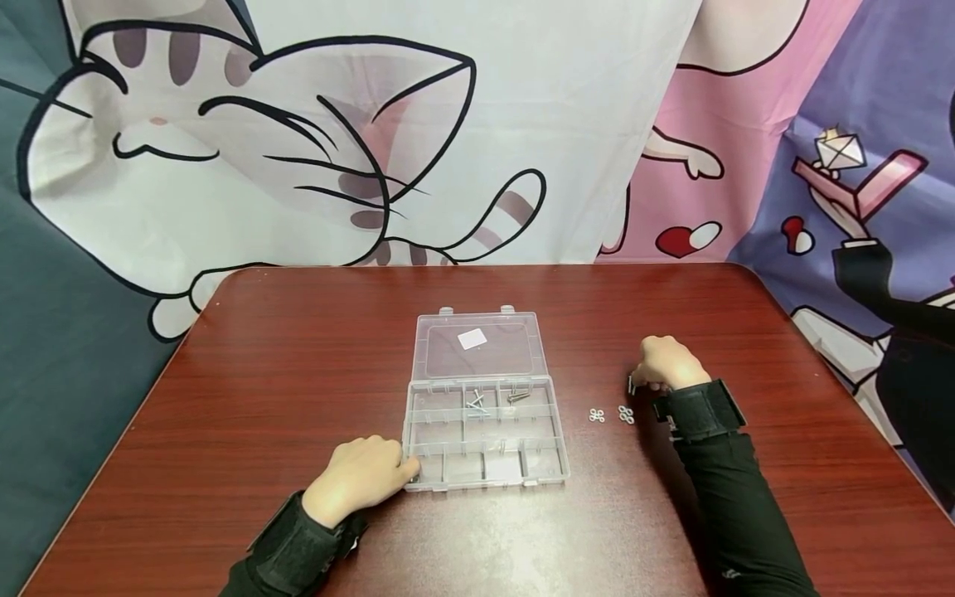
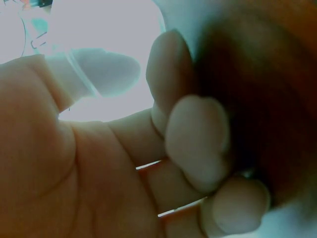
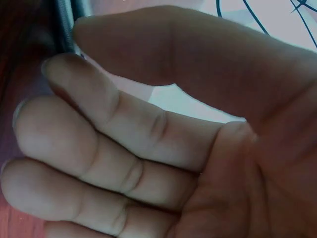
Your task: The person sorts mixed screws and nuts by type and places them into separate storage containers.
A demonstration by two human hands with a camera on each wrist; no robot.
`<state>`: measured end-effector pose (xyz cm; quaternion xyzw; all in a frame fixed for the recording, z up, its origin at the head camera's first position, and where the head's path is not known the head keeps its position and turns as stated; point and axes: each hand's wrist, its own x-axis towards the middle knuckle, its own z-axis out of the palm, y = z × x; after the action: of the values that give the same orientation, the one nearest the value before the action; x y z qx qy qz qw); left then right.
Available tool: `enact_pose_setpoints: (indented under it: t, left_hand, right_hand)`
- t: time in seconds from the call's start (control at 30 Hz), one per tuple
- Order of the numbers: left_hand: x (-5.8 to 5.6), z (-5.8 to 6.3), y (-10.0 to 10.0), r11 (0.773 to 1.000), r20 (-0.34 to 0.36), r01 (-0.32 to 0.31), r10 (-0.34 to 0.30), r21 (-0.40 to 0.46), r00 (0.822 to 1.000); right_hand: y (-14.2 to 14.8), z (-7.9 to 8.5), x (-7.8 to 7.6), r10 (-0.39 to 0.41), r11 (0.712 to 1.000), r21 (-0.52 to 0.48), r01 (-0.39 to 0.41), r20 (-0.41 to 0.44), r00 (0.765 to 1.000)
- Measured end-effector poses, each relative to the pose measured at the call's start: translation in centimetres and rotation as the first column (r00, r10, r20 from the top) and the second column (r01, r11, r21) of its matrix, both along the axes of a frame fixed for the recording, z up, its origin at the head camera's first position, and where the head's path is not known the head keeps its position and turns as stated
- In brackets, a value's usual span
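Note:
A clear plastic compartment box point(image 1: 485, 428) lies on the table with its lid point(image 1: 477, 365) folded back. My left hand point(image 1: 363, 473) holds the box's front left corner. In the left wrist view the thumb point(image 2: 109, 72) shows beside the clear plastic, with the other fingers curled. Several screws point(image 1: 476, 404) lie in a back-row middle compartment, and more screws point(image 1: 517, 397) lie to their right. Off to the right, my right hand point(image 1: 669, 363) is low over the table. Its thumb and forefinger pinch a metal screw point(image 3: 63, 25), only partly visible.
Two small clusters of metal nuts, a left cluster point(image 1: 597, 415) and a right cluster point(image 1: 626, 414), lie between the box and my right hand. A white label point(image 1: 472, 338) is on the lid. Cat-print cloth point(image 1: 522, 108) hangs behind the brown table point(image 1: 298, 348).

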<state>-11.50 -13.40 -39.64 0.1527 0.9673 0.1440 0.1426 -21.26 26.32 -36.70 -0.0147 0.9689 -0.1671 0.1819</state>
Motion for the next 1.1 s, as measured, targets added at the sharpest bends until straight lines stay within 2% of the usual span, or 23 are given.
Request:
enact_pose_setpoints:
  t: [0.77,1.1]
  left_hand:
    - [0.0,0.0,0.1,1.0,0.001,0.003,-0.003,0.012,1.0]
    - [0.1,0.2,0.0,1.0,0.004,0.002,-0.002,0.015,1.0]
  right_hand:
    - [0.8,-0.3,0.0,-0.003,1.0,0.014,0.002,0.031,1.0]
    - [0.5,0.9,0.0,-0.018,1.0,0.002,0.018,0.002,1.0]
